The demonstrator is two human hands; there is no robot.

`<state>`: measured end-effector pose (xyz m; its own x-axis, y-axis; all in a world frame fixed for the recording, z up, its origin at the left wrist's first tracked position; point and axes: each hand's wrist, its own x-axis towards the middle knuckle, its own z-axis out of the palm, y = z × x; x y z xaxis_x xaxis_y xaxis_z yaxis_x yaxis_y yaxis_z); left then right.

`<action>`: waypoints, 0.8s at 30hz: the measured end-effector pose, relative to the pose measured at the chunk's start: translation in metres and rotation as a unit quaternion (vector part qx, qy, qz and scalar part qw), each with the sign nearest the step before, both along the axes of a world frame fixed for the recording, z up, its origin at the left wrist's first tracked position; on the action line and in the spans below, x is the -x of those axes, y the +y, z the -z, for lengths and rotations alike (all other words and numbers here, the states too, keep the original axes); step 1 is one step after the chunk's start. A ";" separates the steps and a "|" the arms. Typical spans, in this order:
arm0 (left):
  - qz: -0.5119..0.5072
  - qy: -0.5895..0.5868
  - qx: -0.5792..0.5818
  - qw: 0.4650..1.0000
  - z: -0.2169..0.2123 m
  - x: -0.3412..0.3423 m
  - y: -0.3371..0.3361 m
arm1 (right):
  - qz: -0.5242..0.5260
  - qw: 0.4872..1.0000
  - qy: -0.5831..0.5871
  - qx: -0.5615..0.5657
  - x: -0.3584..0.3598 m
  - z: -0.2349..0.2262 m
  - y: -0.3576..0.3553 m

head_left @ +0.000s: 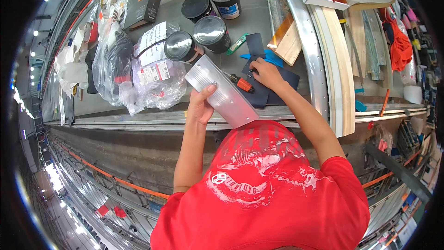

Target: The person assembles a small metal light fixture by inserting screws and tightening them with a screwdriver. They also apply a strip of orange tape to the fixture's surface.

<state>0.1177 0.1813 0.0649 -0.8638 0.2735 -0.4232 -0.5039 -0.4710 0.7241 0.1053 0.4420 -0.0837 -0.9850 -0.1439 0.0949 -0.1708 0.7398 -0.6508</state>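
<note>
My left hand (202,104) grips a long, flat silvery plate (226,93) by its left edge, thumb on its face. The plate is tilted, with small holes near its corners and fine lines at its upper end. My right hand (267,74) is over dark sheets that look like sandpaper (287,79), its fingers curled and pinched at a small dark thing I cannot make out. Between the hands lies an orange-and-black tool handle (243,84). A blue object (274,58) and a green utility knife (237,44) lie just beyond my right hand.
Several dark lidded tubs (211,32) stand beyond the plate. Clear plastic bags (157,81) and a black box (144,5) crowd the left. To the right are a wood block (287,44), a metal rail (311,55) and long pale boards (335,74). The bench's front edge (115,124) runs before me.
</note>
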 end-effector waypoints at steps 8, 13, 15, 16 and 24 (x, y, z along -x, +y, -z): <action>-0.002 0.017 0.033 0.999 -0.013 0.005 0.005 | -0.039 0.999 -0.003 -0.018 0.008 0.007 0.006; 0.009 -0.009 -0.077 0.997 0.015 0.003 -0.006 | 0.016 0.995 -0.045 0.090 0.011 0.005 0.010; 0.053 0.036 -0.193 0.979 0.014 0.005 -0.001 | 0.041 0.992 -0.043 0.114 0.007 0.000 0.013; 0.074 0.059 -0.249 0.964 0.013 0.005 0.001 | 0.049 0.991 -0.037 0.121 0.004 -0.002 0.012; 0.080 0.049 -0.364 0.927 0.011 -0.002 0.011 | 0.055 0.887 -0.080 0.451 -0.014 -0.122 -0.030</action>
<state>0.1201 0.1919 0.0543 -0.8117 0.5841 0.0023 -0.5583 -0.7771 0.2904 0.1198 0.4115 0.0385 -0.9996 0.0185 -0.0194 0.0177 -0.0866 -0.9961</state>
